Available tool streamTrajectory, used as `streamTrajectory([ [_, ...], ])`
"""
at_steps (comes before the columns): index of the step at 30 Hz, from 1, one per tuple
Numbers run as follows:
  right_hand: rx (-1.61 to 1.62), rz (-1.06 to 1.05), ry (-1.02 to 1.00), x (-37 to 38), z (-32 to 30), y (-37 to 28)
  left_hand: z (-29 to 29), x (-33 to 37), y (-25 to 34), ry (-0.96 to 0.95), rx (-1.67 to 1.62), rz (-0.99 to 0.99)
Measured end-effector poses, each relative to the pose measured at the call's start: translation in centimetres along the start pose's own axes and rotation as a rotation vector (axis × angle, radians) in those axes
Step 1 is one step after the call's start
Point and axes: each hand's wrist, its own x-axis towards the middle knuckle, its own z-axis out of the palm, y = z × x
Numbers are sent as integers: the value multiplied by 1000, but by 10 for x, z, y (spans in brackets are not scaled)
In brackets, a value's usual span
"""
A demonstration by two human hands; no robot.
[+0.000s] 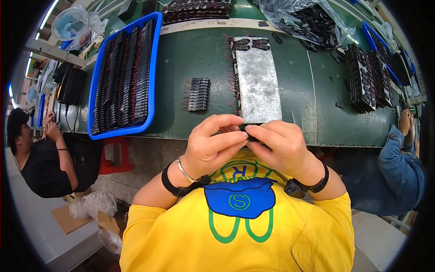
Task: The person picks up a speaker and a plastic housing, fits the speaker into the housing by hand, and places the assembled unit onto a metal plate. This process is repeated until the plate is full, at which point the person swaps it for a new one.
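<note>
At the table's front edge, my left hand (212,144) and my right hand (284,141) meet, fingertips pinched together. Between them is a small black part (250,137), mostly hidden by my fingers. Just beyond lies a long grey metal plate (258,86). Black pieces with red wires (234,77) line its left edge, and a few black frame-shaped pieces (251,44) rest on its far end. To the left of the plate, a short row of black parts with red wires (198,94) lies side by side on the green table (174,63).
A blue tray (153,68) packed with rows of black wired parts stands at the left. Far right of centre, a clear plastic bag (337,25) spills black pieces. Stacked black parts (362,81) stand at the right. Other people (45,154) sit on both sides; a red stool (115,156) is below.
</note>
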Motion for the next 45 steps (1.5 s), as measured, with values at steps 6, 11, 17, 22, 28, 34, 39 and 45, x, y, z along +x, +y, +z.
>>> streamTrajectory([
  [6, 42, -68, 82, 0, -3, 2, 1, -2, -9, -2, -186, -39],
  [11, 3, -110, 90, 1, -6, 1, 2, -8, -6, 25, -792, -599],
  [17, -56, -158, 91, -2, -5, 3, 0, -2, -1, -65, -833, -840],
  [22, -130, -210, 62, -7, -4, 8, 2, 10, 6, -156, -564, -912],
  [28, -173, -228, 74, -12, -7, 11, 4, 11, 6, -137, -638, -925],
  [34, -8, -145, 95, -15, -8, 18, -1, 14, -5, -194, -872, -989],
  [39, 126, -69, 84, -21, -14, 25, 2, 17, -11, -330, -933, -1019],
  [45, 108, -63, 93, -23, -18, 31, 12, 21, -16, -311, -958, -998],
])
